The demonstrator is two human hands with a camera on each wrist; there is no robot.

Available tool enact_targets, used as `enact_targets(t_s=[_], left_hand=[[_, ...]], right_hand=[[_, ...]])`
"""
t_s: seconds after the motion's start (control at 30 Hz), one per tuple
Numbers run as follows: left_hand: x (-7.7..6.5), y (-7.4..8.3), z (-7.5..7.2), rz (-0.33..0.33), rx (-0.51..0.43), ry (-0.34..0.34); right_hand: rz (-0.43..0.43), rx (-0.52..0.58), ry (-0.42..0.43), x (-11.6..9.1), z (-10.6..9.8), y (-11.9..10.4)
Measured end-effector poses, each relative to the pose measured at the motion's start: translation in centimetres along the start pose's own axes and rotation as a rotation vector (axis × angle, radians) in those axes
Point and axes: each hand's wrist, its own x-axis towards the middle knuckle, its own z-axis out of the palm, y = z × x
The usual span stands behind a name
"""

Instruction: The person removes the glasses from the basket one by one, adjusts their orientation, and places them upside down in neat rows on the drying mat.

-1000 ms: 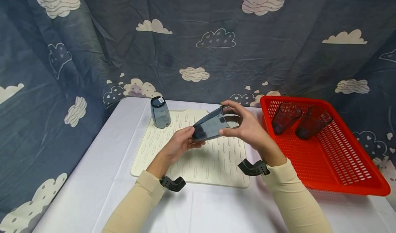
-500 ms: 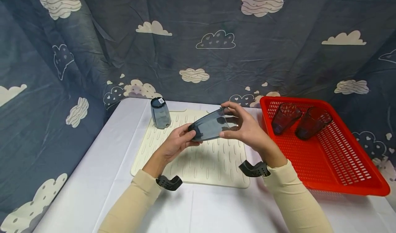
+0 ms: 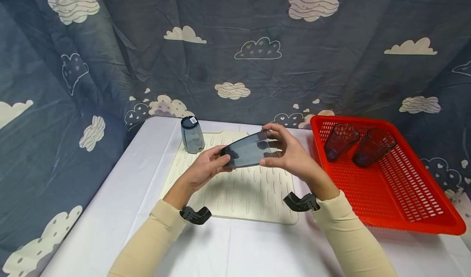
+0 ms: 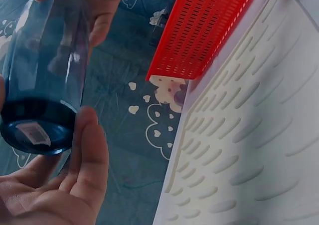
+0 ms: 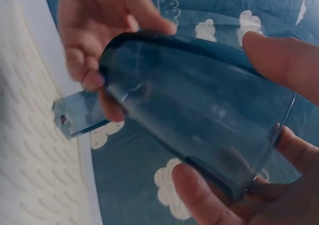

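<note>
A blue-grey drinking glass [image 3: 246, 150] is held on its side above the cream mat, its base toward the left. My left hand [image 3: 206, 165] grips the base end, thumb on the near side; in the left wrist view a small white label shows on the base of the glass [image 4: 37, 127]. At the rim end my right hand [image 3: 294, 154] holds the glass between thumb and fingers, as the right wrist view also shows. Another blue-grey glass [image 3: 193, 138] stands upside down at the mat's back left corner, a label on its upturned base.
The cream ridged mat [image 3: 243, 199] lies on a white-clothed table [image 3: 110, 211]. To the right sits a red perforated basket [image 3: 382, 195] with two tilted glasses, one glass [image 3: 340, 142] beside the other glass [image 3: 371, 146]. A dark cloud-patterned curtain [image 3: 206, 72] hangs behind.
My left hand has shifted left along the glass toward its base, and the glass has turned slightly closer to level. My right hand stays at the rim, hardly moved.
</note>
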Motion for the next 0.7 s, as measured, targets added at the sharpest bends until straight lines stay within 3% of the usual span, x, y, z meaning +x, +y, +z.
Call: enact_targets(t_s=[0.23, 0.7], left_hand=[[-0.1, 0.4, -0.2, -0.028, 0.106, 0.066], [0.3, 2.4, -0.2, -0.112, 0.457, 0.119]], right_hand=[[0.045, -0.021, 0.011, 0.1, 0.1, 1.1], [0.066, -0.006, 0.045, -0.1, 0.5, 2.5]])
